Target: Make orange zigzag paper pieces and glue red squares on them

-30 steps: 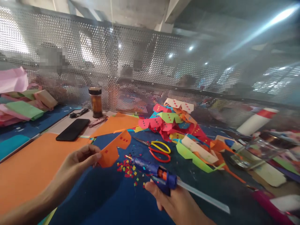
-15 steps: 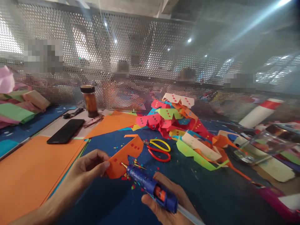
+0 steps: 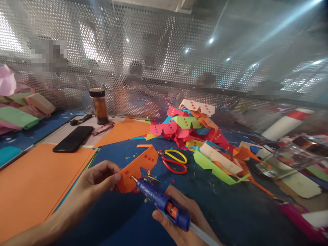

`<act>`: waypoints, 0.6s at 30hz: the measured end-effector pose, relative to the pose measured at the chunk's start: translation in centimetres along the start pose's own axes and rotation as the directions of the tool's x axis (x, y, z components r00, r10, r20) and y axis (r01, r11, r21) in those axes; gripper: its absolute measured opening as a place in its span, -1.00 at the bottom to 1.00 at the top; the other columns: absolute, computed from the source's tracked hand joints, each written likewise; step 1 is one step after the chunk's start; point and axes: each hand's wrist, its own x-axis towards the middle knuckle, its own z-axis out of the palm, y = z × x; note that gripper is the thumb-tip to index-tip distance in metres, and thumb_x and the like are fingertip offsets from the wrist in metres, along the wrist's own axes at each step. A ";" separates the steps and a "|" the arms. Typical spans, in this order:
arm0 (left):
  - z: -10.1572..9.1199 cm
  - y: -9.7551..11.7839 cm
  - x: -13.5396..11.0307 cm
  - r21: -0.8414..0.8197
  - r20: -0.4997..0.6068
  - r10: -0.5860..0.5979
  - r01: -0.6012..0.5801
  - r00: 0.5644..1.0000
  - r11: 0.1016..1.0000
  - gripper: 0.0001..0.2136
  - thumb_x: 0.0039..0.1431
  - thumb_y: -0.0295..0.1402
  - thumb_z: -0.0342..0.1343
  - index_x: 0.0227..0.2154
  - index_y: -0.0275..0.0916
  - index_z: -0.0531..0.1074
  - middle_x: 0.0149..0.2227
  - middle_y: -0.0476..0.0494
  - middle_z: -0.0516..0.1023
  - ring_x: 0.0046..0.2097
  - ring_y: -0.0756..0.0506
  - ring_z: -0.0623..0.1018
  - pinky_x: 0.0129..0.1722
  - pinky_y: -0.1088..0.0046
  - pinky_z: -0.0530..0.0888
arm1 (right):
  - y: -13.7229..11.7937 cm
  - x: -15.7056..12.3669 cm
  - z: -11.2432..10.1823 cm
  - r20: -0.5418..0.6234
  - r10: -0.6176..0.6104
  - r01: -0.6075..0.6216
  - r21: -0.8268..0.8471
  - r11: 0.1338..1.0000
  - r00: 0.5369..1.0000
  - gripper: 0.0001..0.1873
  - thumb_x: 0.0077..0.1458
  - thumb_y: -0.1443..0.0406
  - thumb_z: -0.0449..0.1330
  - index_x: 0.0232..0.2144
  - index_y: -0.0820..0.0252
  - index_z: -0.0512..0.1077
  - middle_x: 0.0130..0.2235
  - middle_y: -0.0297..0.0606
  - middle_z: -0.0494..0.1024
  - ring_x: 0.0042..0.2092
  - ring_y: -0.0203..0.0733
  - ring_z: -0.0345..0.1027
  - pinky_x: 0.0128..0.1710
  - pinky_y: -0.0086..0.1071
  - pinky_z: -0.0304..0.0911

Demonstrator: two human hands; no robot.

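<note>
My left hand [image 3: 105,177] pinches the left end of an orange paper mask [image 3: 138,164] between thumb and fingers. Small red squares dot the mask's surface. In my right hand [image 3: 184,215] is a blue hot glue gun [image 3: 156,196], with a translucent glue stick [image 3: 203,235] coming out of its back end. Its metal tip is at the mask's left half, close to a red square; whether it touches the paper I cannot tell. Tiny coloured paper bits [image 3: 146,200] lie on the blue table below. Right behind the mask are scissors [image 3: 175,162] with one yellow and one red handle loop.
Colourful paper masks [image 3: 187,123] are heaped at the back. Orange sheets [image 3: 43,184], a black phone [image 3: 73,139] and a dark-lidded jar [image 3: 99,107] occupy the left. To the right are a clear container [image 3: 294,153] and a magenta object [image 3: 298,218]. A perforated metal screen [image 3: 159,51] stands behind.
The glue gun's tip has shifted slightly left along the mask. My left hand keeps its pinch. The whole view has moved a little.
</note>
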 end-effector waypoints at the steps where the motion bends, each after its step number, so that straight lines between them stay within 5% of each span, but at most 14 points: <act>1: 0.0 0.0 0.0 -0.001 0.003 0.002 -0.002 1.000 1.000 -0.73 0.03 -0.03 0.29 -0.49 -0.13 0.54 -0.54 -0.01 0.50 -0.46 -0.05 0.47 -0.44 0.49 0.39 | 0.1 0.0 0.0 0.006 -0.004 0.004 -0.004 1.000 1.000 -0.77 0.22 0.10 0.22 -0.33 0.09 0.34 -0.31 -0.33 0.52 -0.41 -0.25 0.42 -0.46 -0.39 0.21; 18: -0.3 -0.4 -0.3 -0.042 0.085 -0.018 0.022 0.996 0.999 -0.77 0.13 -0.09 0.28 -0.41 -0.15 0.53 -0.49 0.04 0.53 -0.42 -0.02 0.48 -0.40 0.53 0.40 | 0.0 -0.2 0.3 0.009 -0.020 0.020 -0.033 0.999 1.000 -0.72 0.25 0.10 0.19 -0.39 0.09 0.23 -0.39 -0.40 0.43 -0.49 -0.32 0.29 -0.50 -0.41 0.09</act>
